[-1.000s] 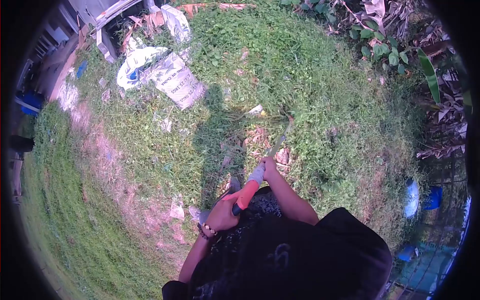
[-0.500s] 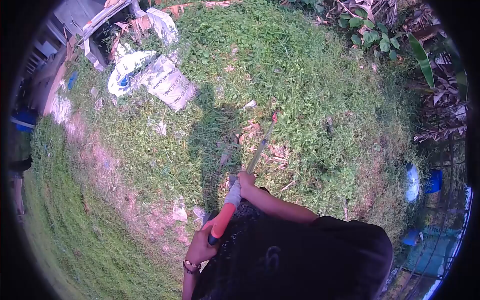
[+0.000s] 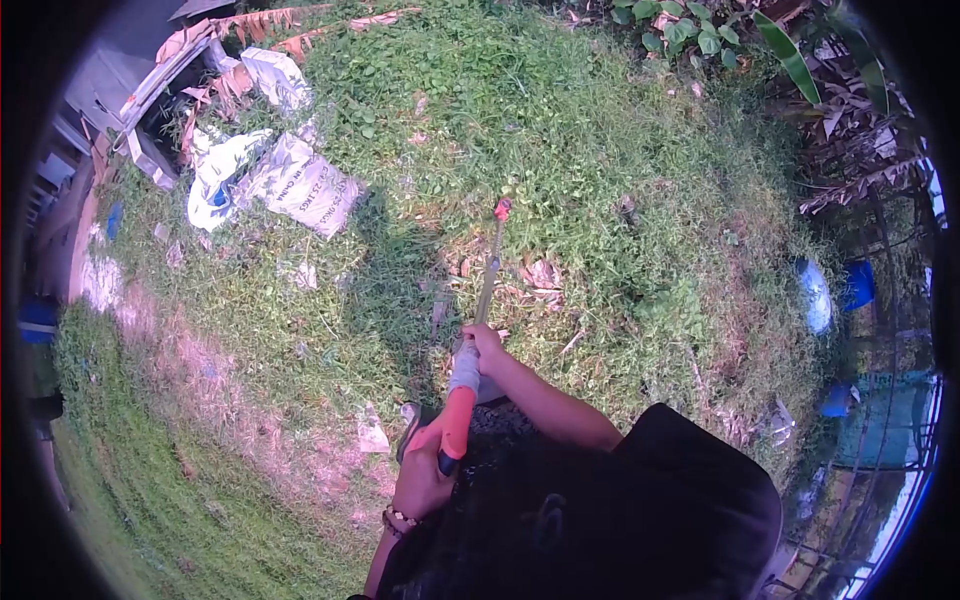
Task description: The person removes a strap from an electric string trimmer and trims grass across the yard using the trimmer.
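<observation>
A long-shafted tool (image 3: 487, 287) with a red tip points away from my body over the grass. My left hand (image 3: 425, 482), with beaded bracelets at the wrist, is wrapped round its orange and black rear grip. Farther forward, my right hand (image 3: 484, 345) closes on the shaft just beyond a whitish wrapped section. The red tip (image 3: 502, 209) is at the grass near some dry leaves (image 3: 543, 277). Part of a shoe shows beside the orange grip.
White printed sacks (image 3: 311, 190) lie on the grass at the upper left, near a wooden structure (image 3: 150, 160). Blue containers (image 3: 858, 285) and a wire fence stand at the right. Leafy plants (image 3: 695, 30) and dry foliage fill the upper right.
The tool has swung leftward, its red tip now nearer the middle of the view. Both hands keep their hold. The sacks and surroundings have shifted left in the view.
</observation>
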`<control>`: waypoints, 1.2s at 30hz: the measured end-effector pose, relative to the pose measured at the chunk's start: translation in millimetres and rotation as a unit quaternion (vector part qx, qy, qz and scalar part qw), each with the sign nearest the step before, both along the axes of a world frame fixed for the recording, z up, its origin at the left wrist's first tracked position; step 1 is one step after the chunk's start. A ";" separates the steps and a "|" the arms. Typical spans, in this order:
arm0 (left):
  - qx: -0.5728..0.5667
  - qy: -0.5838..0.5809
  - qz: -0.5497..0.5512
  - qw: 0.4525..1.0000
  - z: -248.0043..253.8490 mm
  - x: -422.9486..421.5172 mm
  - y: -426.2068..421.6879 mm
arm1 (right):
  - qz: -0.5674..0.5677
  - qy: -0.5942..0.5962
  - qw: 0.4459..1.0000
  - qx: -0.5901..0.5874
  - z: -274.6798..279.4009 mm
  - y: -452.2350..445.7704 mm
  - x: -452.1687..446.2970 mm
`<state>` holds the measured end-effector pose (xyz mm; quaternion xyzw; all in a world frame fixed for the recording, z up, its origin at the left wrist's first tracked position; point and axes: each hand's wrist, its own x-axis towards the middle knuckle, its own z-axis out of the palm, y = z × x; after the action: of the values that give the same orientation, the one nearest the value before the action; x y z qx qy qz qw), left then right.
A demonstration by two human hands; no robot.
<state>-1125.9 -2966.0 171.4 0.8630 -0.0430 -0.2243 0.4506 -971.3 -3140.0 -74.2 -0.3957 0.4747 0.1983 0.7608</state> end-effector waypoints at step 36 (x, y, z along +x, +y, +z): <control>0.018 0.003 -0.135 0.991 30.3 -56.6 39.9 | -0.159 -0.037 0.986 -0.030 73.7 16.7 -93.3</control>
<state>-1182.4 -2926.1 201.7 0.8565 -0.1539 -0.2868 0.4006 -1064.7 -3123.3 -0.6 -0.3445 0.5085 0.0455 0.7878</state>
